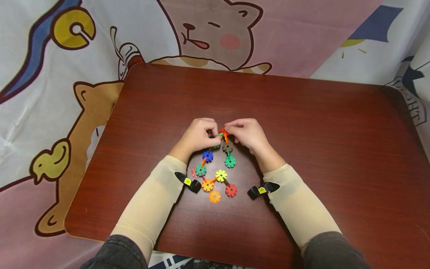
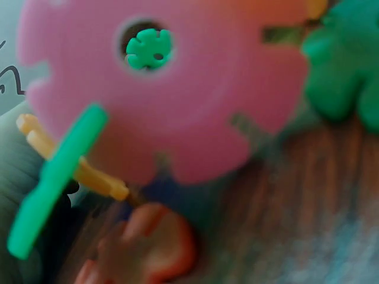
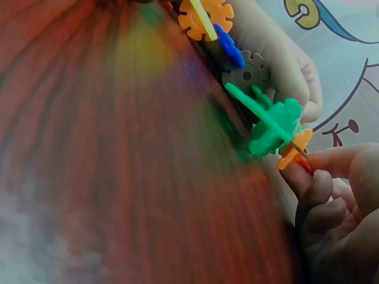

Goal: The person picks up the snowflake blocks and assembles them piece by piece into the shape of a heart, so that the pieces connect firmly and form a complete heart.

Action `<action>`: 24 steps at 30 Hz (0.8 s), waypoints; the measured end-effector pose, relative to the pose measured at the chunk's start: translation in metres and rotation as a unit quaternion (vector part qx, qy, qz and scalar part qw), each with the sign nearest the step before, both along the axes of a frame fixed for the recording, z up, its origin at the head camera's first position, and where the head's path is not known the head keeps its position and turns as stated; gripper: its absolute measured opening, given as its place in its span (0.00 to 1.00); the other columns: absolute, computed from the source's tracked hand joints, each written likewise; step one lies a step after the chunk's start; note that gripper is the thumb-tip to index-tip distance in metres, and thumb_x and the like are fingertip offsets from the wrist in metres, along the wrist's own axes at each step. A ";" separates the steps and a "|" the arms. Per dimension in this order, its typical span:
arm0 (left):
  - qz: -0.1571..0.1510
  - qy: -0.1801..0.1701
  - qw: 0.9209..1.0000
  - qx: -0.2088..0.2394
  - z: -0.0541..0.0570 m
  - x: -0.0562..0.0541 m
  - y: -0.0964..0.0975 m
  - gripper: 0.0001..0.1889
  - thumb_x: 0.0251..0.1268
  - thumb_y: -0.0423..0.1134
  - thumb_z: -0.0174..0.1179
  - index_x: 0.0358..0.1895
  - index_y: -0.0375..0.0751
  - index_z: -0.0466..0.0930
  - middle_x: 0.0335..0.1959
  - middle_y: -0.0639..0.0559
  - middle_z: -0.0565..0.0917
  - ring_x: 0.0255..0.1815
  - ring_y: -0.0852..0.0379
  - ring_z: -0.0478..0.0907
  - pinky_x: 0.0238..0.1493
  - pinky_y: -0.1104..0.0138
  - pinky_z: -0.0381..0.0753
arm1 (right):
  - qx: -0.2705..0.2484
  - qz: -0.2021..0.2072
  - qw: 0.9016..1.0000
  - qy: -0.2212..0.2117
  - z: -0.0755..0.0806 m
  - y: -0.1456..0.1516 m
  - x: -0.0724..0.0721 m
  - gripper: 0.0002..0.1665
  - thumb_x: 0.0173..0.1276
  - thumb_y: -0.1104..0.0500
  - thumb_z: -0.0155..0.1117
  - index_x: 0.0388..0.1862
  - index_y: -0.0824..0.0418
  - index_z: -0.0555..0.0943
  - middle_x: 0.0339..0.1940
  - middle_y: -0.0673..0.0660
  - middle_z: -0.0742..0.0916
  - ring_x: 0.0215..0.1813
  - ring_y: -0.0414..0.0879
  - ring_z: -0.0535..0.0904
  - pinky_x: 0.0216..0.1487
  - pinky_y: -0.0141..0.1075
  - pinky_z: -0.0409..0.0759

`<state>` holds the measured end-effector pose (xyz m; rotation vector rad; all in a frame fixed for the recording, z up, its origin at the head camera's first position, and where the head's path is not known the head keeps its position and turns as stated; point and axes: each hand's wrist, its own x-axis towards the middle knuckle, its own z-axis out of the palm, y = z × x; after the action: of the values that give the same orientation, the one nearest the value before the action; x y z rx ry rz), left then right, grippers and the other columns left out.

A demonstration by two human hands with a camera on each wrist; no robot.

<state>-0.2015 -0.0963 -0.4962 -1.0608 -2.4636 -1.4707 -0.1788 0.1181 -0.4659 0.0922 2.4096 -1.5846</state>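
Several small notched plastic discs are joined slot to slot in a bent chain. My right hand [image 1: 248, 133] pinches a red disc [image 1: 223, 130] between thumb and fingertips, an orange disc [image 1: 226, 138] right beside it. Close by, my left hand [image 1: 201, 133] has its fingers curled on the chain at a green disc [image 3: 275, 127], partly hidden behind the fingers. From the right side hang a brown disc [image 1: 227, 146] and a green one. A blue disc [image 1: 208, 156] hangs below the left hand. A pink disc [image 2: 207, 112] fills much of the left wrist view, blurred.
Lower in the chain are a yellow disc [image 1: 221, 175], an orange disc [image 1: 207, 185] and a red one, between the forearms. Everything is over a brown wooden table [image 1: 302, 123]. A cartoon-printed cloth [image 1: 285, 37] hangs behind and to the left.
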 end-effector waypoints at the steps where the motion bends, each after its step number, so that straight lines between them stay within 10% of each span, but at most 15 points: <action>1: 0.000 0.002 1.000 0.001 0.000 0.000 0.000 0.13 0.49 0.30 0.71 0.16 0.48 0.77 0.20 0.58 0.74 0.25 0.61 0.71 0.30 0.67 0.70 | -0.004 0.002 1.000 0.003 0.000 0.001 0.000 0.10 0.73 0.54 0.73 0.47 0.57 0.94 0.26 0.52 0.89 0.19 0.40 0.75 0.22 0.32 0.73; 24: -0.014 -0.040 0.999 0.005 0.003 -0.001 0.000 0.12 0.54 0.30 0.74 0.20 0.46 0.81 0.23 0.56 0.78 0.25 0.59 0.72 0.29 0.66 0.71 | 0.035 0.048 0.996 0.063 -0.002 0.001 0.002 0.12 0.76 0.56 0.71 0.51 0.61 0.93 0.32 0.56 0.91 0.22 0.44 0.80 0.26 0.34 0.77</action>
<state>-0.2024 -0.0966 -0.4929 -1.0600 -2.5022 -1.5615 -0.1771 0.1190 -0.4683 -0.1134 2.5238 -1.5060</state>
